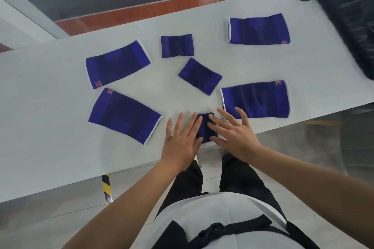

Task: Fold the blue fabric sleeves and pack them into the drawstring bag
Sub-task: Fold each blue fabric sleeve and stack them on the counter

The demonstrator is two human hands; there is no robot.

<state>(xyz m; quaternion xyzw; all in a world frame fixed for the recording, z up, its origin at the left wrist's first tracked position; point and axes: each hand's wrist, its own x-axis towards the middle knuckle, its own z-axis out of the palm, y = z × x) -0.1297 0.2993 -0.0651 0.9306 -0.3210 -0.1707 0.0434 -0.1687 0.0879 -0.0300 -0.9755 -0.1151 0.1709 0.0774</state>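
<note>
A small folded blue sleeve [204, 127] lies at the table's near edge. My left hand [183, 137] and my right hand [232, 131] both press flat on it, fingers spread, one from each side. Two more folded sleeves sit further back, one [177, 45] behind the other [200, 76]. Several unfolded blue sleeves with white hems lie around them: far left [117, 64], near left [124, 115], far right [259, 29], near right [257, 99]. The black drawstring bag [352, 18] rests at the table's far right, its cord looped beside it.
The white table [50, 137] runs diagonally, its near edge just under my hands. A yellow-and-black striped leg [106, 188] shows below it. Tiled floor with a red strip [141, 12] lies beyond the far edge.
</note>
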